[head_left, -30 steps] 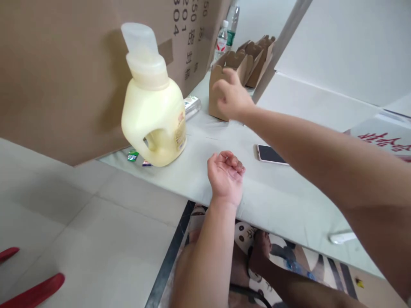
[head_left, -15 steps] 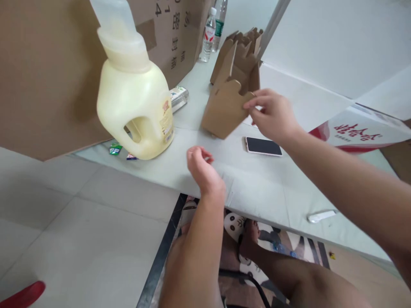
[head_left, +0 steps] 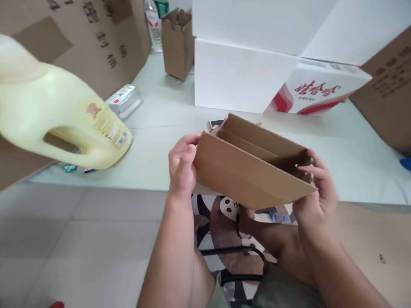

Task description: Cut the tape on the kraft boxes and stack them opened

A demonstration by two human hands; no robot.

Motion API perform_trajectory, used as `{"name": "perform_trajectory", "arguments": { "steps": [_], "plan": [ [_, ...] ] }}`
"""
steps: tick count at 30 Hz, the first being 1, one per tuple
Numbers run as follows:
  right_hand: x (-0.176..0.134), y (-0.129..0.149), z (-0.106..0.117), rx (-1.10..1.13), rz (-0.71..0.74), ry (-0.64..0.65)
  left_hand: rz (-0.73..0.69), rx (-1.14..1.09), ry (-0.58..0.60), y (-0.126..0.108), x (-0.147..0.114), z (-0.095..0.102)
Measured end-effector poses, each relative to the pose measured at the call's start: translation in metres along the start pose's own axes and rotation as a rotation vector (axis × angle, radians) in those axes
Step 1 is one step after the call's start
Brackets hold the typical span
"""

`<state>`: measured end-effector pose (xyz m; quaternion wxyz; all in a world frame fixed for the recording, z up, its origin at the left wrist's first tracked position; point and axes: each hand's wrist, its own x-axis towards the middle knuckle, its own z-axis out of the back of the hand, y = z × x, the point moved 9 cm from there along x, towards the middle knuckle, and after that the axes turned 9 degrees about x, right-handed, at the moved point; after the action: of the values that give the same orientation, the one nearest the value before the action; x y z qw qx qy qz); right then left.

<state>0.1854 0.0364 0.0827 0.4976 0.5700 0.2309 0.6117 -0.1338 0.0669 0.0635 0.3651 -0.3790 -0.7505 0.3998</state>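
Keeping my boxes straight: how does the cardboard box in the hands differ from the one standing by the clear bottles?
The held box is tilted between the left hand and right hand; the standing box is upright on the table. The held box shows its open inside; the standing box shows mostly outer walls. Both are brown cardboard.

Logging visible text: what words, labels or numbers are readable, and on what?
"密封桶": large brown carton
"桶": same carton
"4" (cropped): same carton
White-and-red carton: red characters, not surely readable
Too small or blurred: yellow jug, bottles, clear pack, right-hand brown carton
Held open box: no visible text
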Motion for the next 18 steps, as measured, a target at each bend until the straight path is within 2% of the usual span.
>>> {"name": "perform_trajectory", "arguments": {
  "steps": [2,3,6,8,10,13,15,16,18],
  "plan": [
    [0.001,0.003,0.001,-0.012,0.159,0.031,0.011,0.006,0.004,0.003,0.001,-0.003],
    [0.001,0.002,-0.001,-0.040,0.193,0.080,0.030,0.004,-0.013,0.006,0.002,-0.003],
    [-0.002,-0.003,-0.011,-0.109,0.205,0.234,0.070,0.048,-0.066,0.013,0.006,-0.002],
    [-0.004,-0.001,-0.010,-0.099,0.233,0.245,0.036,0.124,-0.040,0.013,0.008,-0.009],
    [-0.004,0.001,-0.006,-0.088,0.261,0.190,-0.025,0.194,0.025,0.013,0.009,-0.021],
    [-0.004,-0.002,0.018,-0.070,0.298,-0.100,-0.068,0.256,0.068,0.017,0.010,-0.037],
    [-0.005,-0.011,0.031,-0.026,0.269,-0.226,-0.090,0.295,0.073,0.020,0.011,-0.045],
    [-0.005,-0.018,0.032,0.011,0.212,-0.227,-0.107,0.316,0.081,0.021,0.011,-0.048],
    [-0.003,-0.035,0.028,0.105,0.059,-0.147,-0.140,0.351,0.113,0.023,0.011,-0.055]
  ]
}}
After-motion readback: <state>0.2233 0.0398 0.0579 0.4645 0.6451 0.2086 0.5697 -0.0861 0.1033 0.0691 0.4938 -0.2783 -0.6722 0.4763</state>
